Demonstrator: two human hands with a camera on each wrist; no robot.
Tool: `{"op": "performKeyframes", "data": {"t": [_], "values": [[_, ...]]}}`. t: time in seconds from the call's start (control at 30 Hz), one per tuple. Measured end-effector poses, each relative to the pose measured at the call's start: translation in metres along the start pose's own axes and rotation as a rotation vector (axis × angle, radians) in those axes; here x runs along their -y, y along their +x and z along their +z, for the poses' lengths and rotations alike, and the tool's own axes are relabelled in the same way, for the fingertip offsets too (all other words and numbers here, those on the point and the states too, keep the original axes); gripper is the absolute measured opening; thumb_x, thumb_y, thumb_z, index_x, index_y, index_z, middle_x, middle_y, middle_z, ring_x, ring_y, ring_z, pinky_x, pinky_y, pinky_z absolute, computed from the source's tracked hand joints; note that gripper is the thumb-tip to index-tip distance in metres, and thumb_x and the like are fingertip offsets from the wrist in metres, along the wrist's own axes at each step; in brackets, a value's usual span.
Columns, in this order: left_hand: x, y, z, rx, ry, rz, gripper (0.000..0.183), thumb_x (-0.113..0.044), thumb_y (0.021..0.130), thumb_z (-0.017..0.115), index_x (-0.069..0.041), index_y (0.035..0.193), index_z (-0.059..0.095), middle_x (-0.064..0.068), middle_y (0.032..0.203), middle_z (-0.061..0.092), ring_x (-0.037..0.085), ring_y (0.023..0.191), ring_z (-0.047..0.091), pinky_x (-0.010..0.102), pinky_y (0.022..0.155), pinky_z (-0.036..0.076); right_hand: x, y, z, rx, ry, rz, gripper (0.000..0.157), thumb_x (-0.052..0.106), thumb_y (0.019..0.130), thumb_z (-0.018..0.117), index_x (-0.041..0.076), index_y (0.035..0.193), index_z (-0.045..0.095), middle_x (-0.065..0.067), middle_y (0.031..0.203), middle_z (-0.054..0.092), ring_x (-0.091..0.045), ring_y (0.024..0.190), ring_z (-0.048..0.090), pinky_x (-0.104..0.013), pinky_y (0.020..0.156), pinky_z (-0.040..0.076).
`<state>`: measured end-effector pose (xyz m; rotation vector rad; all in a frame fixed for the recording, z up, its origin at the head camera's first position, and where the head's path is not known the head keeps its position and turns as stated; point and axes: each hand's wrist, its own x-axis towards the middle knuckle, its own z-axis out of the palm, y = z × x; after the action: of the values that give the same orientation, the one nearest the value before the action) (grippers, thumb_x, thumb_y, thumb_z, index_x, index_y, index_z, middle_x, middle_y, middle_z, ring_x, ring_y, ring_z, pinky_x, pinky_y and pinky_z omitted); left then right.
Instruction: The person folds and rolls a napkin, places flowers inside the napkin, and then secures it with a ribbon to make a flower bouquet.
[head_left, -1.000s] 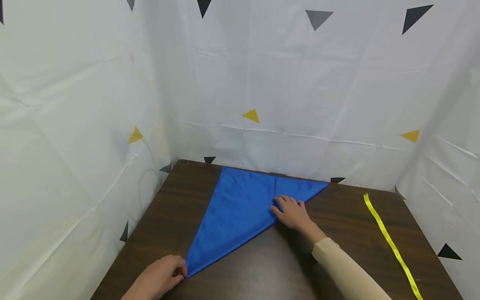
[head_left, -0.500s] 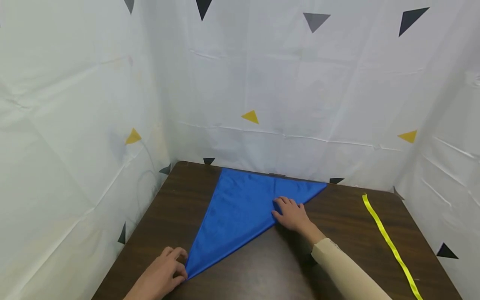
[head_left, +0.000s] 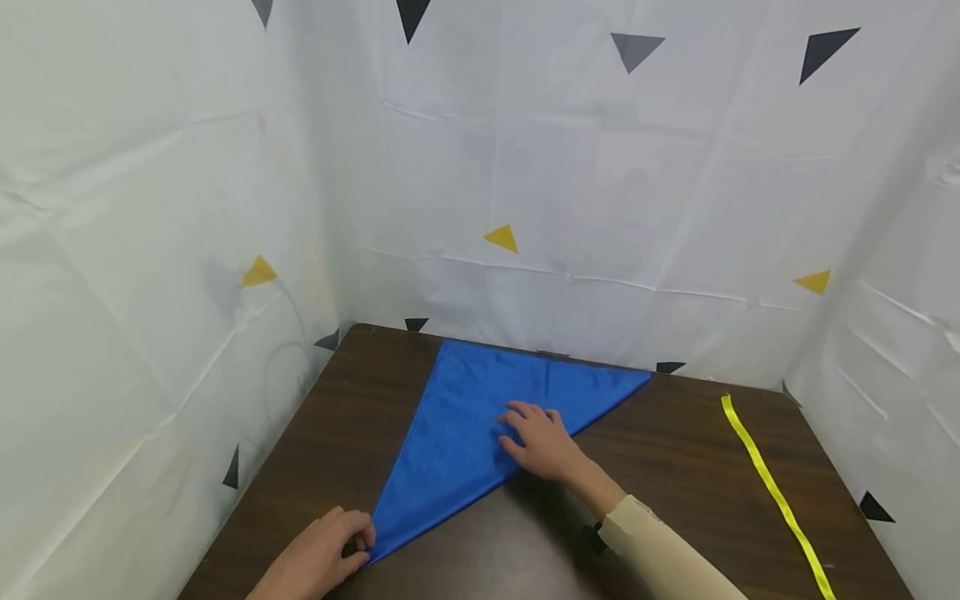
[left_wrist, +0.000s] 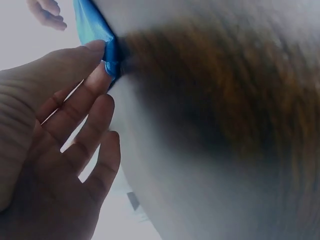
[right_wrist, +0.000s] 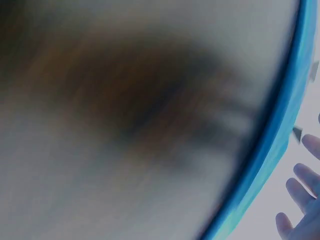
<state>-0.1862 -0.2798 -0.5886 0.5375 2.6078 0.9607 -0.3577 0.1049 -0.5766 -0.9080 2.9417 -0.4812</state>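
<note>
A shiny blue cloth [head_left: 442, 450], folded into a triangle, lies flat on the dark wooden table. My left hand [head_left: 322, 550] is at its near left corner in the head view. The left wrist view shows the thumb and index finger pinching that cloth corner [left_wrist: 111, 52], the other fingers loosely bent. Over the cloth's long diagonal edge, around its middle, is my right hand [head_left: 542, 443], palm down with fingers spread and slightly bent. In the right wrist view the cloth's edge [right_wrist: 277, 130] runs down beside the fingers [right_wrist: 300, 192].
A yellow ribbon [head_left: 772, 487] lies lengthwise on the right side of the table [head_left: 660, 467]. White sheets [head_left: 570, 167] printed with triangles hang behind the table and along both sides. The cloth's far edge lies along the table's back edge.
My right hand has slid left and toward me along the cloth's diagonal edge. The left fingers lifted briefly half a second ago, then came back down at the corner.
</note>
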Motion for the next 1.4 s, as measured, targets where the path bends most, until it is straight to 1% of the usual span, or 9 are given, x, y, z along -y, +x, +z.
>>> {"op": "performKeyframes", "data": {"t": [0.17, 0.27, 0.33, 0.5, 0.63, 0.87, 1.03, 1.2, 1.4], "values": [[-0.001, 0.001, 0.001, -0.026, 0.031, 0.027, 0.012, -0.023, 0.096, 0.082, -0.030, 0.091, 0.075, -0.020, 0.092, 0.060, -0.001, 0.086, 0.048, 0.028, 0.073, 0.048, 0.032, 0.006, 0.009, 0.060, 0.025, -0.087, 0.038, 0.039, 0.110, 0.060, 0.021, 0.142, 0.067, -0.010, 0.162, 0.054, -0.033, 0.151, 0.049, -0.069, 0.114, 0.037], [-0.005, 0.000, 0.001, -0.029, 0.024, 0.025, 0.010, -0.025, 0.097, 0.082, -0.030, 0.091, 0.076, -0.018, 0.092, 0.058, -0.001, 0.086, 0.049, 0.028, 0.073, 0.049, 0.043, 0.007, 0.013, 0.095, 0.019, -0.114, 0.038, 0.041, 0.110, 0.059, 0.023, 0.143, 0.067, -0.008, 0.162, 0.054, -0.032, 0.150, 0.050, -0.068, 0.114, 0.038], [-0.008, 0.000, 0.002, -0.015, 0.003, 0.013, 0.008, -0.025, 0.097, 0.082, -0.029, 0.092, 0.076, -0.015, 0.093, 0.057, -0.002, 0.085, 0.049, 0.027, 0.073, 0.049, 0.046, 0.006, 0.015, 0.118, 0.005, -0.108, 0.034, 0.040, 0.110, 0.060, 0.024, 0.138, 0.069, -0.006, 0.157, 0.058, -0.030, 0.146, 0.054, -0.067, 0.113, 0.039], [-0.010, -0.004, 0.008, 0.011, -0.068, -0.022, 0.014, -0.024, 0.094, 0.085, -0.026, 0.099, 0.071, -0.009, 0.097, 0.056, 0.000, 0.082, 0.049, 0.026, 0.070, 0.049, 0.044, 0.003, 0.017, 0.157, -0.018, -0.080, 0.022, 0.040, 0.109, 0.062, 0.027, 0.125, 0.070, 0.001, 0.145, 0.064, -0.025, 0.135, 0.060, -0.064, 0.112, 0.041], [-0.007, -0.007, 0.012, -0.005, -0.089, -0.013, 0.017, -0.019, 0.093, 0.085, -0.026, 0.100, 0.071, -0.008, 0.098, 0.055, 0.001, 0.081, 0.050, 0.026, 0.070, 0.049, 0.041, 0.002, 0.019, 0.153, -0.002, -0.077, 0.020, 0.039, 0.109, 0.063, 0.027, 0.125, 0.068, 0.002, 0.145, 0.063, -0.025, 0.134, 0.059, -0.066, 0.110, 0.040], [-0.013, -0.005, 0.006, -0.024, -0.002, 0.025, 0.007, -0.022, 0.095, 0.084, -0.027, 0.098, 0.082, -0.014, 0.096, 0.054, -0.002, 0.083, 0.048, 0.025, 0.068, 0.046, 0.040, 0.004, 0.021, 0.147, 0.006, -0.066, 0.019, 0.039, 0.108, 0.064, 0.028, 0.124, 0.066, 0.003, 0.147, 0.061, -0.025, 0.134, 0.057, -0.065, 0.107, 0.041], [-0.015, 0.001, 0.004, 0.005, 0.058, 0.091, 0.005, -0.025, 0.098, 0.080, -0.025, 0.098, 0.084, -0.017, 0.094, 0.054, -0.002, 0.082, 0.046, 0.025, 0.068, 0.046, 0.040, 0.002, 0.021, 0.159, 0.004, -0.062, 0.019, 0.040, 0.108, 0.064, 0.028, 0.124, 0.066, 0.003, 0.146, 0.061, -0.025, 0.133, 0.056, -0.065, 0.108, 0.040], [-0.016, 0.007, 0.002, 0.036, 0.074, 0.149, 0.006, -0.021, 0.099, 0.078, -0.022, 0.098, 0.083, -0.018, 0.091, 0.055, -0.004, 0.079, 0.044, 0.023, 0.068, 0.045, 0.039, 0.001, 0.018, 0.173, 0.010, -0.054, 0.020, 0.041, 0.109, 0.064, 0.029, 0.125, 0.066, 0.002, 0.146, 0.061, -0.025, 0.134, 0.056, -0.067, 0.110, 0.039], [-0.021, 0.009, -0.002, 0.068, 0.051, 0.136, 0.002, -0.017, 0.099, 0.078, -0.018, 0.100, 0.077, -0.017, 0.091, 0.059, -0.005, 0.078, 0.049, 0.025, 0.067, 0.048, 0.039, -0.001, 0.022, 0.169, 0.028, -0.046, 0.021, 0.042, 0.109, 0.063, 0.030, 0.126, 0.064, 0.002, 0.148, 0.059, -0.026, 0.134, 0.055, -0.066, 0.107, 0.040]]}}
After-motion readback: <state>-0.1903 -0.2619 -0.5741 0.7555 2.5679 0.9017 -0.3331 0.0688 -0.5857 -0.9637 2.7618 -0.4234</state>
